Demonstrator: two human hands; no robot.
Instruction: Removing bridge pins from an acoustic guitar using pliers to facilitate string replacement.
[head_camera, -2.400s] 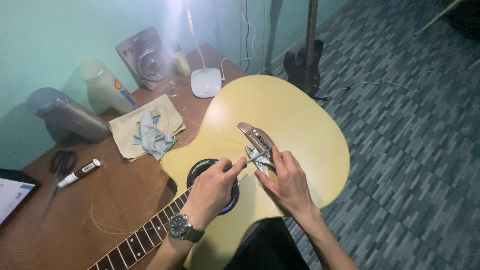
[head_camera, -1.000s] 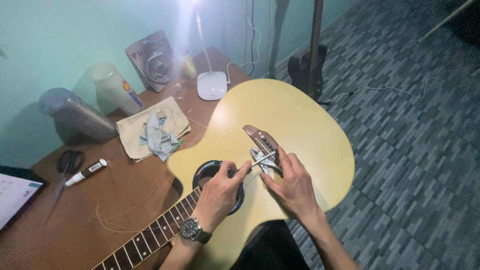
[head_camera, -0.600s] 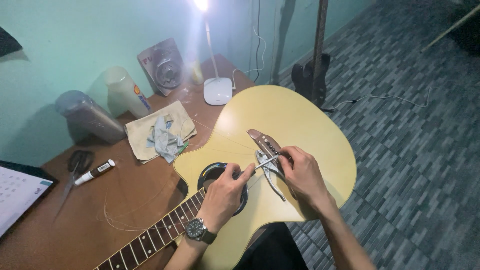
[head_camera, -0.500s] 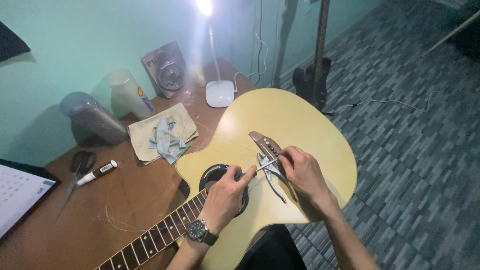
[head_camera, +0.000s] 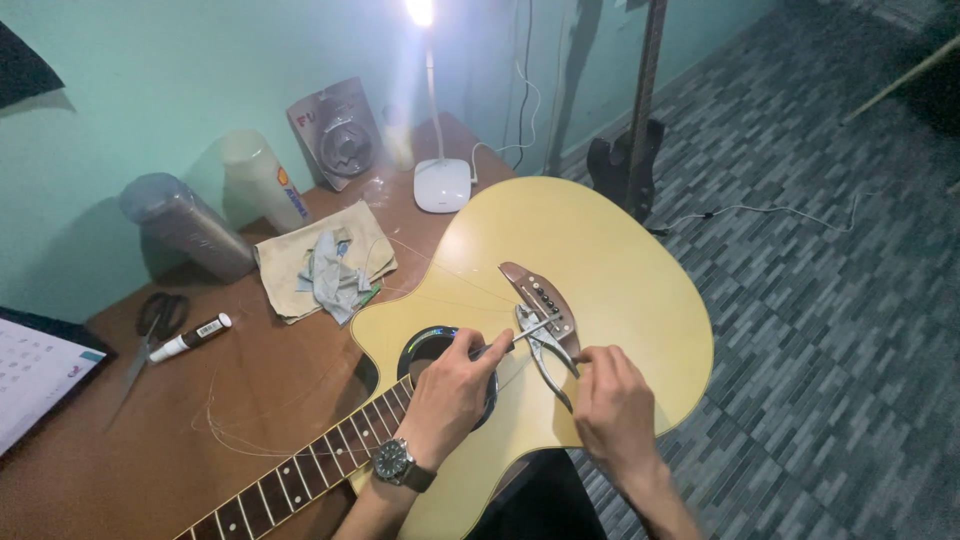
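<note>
1. Two hands work at the guitar (head_camera: 600, 260), which lies on the table (head_camera: 200, 400) with its bridge (head_camera: 540, 298) just past them.
2. Your right hand (head_camera: 615, 415) has its grip closed on the pliers (head_camera: 545, 350), whose nose sits at the bridge's near end.
3. Your left hand (head_camera: 455, 385) rests over the soundhole (head_camera: 425, 345), fingers pinched together on a thin rod or string end pointing at the bridge.
4. Since a moment ago your view has drifted; both hands have hardly shifted, so you are still working the same spot.
5. The cloth (head_camera: 320, 260), scissors (head_camera: 150, 325) and marker (head_camera: 190, 338) lie well apart, to the left.
</note>
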